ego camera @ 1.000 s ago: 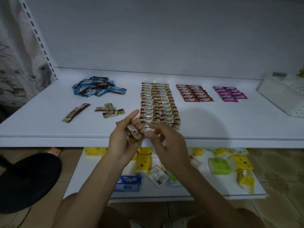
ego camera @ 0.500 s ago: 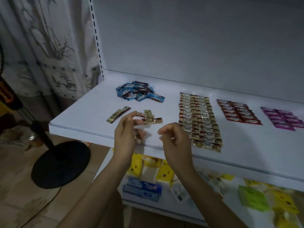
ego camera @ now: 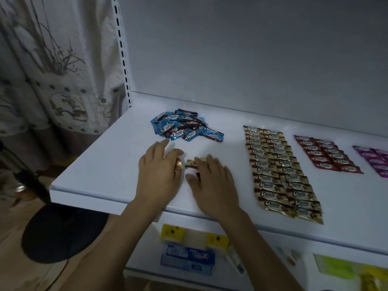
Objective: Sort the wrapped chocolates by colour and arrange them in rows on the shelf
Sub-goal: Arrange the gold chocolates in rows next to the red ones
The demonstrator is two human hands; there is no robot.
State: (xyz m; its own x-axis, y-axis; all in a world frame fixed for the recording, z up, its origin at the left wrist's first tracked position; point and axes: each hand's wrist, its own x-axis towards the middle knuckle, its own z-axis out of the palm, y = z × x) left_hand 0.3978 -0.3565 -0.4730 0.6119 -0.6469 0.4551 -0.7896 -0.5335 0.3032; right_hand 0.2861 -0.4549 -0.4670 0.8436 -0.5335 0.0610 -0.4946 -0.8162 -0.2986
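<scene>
While the right grip lies spread, fingers pressing loose gold chocolates on the shelf, the left grip covers another gold wrapper; whether it pinches, cannot tell. Just beyond both lies the blue pile; gold rows run right of the right grip, red rows farther.

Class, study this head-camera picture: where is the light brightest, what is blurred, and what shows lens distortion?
Head view: dim overall, brightest on the shelf beside the blue pile; the gold rows are sharp enough to read; the boxes on the lower shelf are smeared; the slotted post leans, a wide-angle effect.
</scene>
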